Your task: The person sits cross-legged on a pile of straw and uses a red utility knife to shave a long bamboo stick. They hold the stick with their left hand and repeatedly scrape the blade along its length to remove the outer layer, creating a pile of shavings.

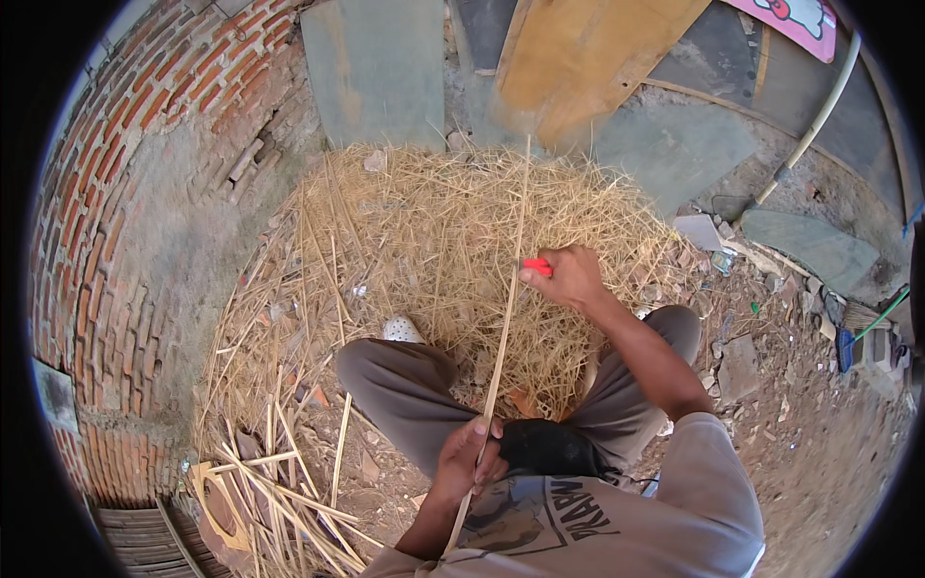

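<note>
A long, thin pale strip [508, 328], apparently split bamboo, runs from beside my waist up over the heap of shavings. My left hand [469, 455] is closed round its lower part, near my lap. Further up, my right hand [572, 277] grips a small red-handled tool [539, 266], perhaps a knife. The tool's dark end lies against the strip's right side; its blade is mostly hidden. Between my bent knees, below the strip, spreads a thick heap of straw-coloured shavings [453, 212]. A dark cloth [549, 448] covers my lap.
Several split sticks [289, 491] lie loose at the lower left. A brick wall [116, 241] rises on the left. Boards [376, 77] lean at the back. A long-handled tool [809, 135] stands at the back right, above stones and rubble [740, 366]. A white dotted shoe [402, 329] shows by my left knee.
</note>
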Tool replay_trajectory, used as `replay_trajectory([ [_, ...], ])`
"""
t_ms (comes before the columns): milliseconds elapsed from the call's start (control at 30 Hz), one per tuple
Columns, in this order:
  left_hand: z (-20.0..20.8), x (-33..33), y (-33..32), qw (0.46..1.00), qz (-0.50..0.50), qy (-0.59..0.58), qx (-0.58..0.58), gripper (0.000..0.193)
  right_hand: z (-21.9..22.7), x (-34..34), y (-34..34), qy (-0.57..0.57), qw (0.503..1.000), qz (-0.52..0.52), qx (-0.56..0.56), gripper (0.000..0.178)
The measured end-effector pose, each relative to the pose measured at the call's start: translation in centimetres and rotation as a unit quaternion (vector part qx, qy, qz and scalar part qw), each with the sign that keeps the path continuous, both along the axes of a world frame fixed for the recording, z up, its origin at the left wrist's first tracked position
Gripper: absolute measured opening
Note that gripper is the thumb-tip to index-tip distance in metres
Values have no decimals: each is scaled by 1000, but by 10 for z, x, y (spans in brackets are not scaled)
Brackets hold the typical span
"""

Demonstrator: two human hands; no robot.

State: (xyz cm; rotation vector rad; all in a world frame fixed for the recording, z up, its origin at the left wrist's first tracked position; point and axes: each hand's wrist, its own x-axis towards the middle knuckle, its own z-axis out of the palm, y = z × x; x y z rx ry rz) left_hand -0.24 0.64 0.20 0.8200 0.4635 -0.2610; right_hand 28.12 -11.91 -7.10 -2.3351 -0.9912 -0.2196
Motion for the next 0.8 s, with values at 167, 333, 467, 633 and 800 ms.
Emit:
replay_trajectory([
  [167, -8, -3, 4, 999, -4, -30, 26, 32, -7, -41, 4, -71, 988, 118, 66, 71],
  [333, -3, -10, 1, 996, -28, -33, 73, 30, -7, 5, -3, -32, 999, 3, 23, 63],
  [467, -5, -11, 3, 994, -43, -60, 78, 27, 0, 27, -11, -32, 997, -67, 37, 68],
  [633, -7, -20, 1, 990, -75, -57, 107, 26, -1, 51, -20, -6, 987, -159, 18, 70],
  [800, -7, -31, 0, 980, -107, -60, 159, 26, 1, 74, -35, 15, 968, -231, 92, 75],
])
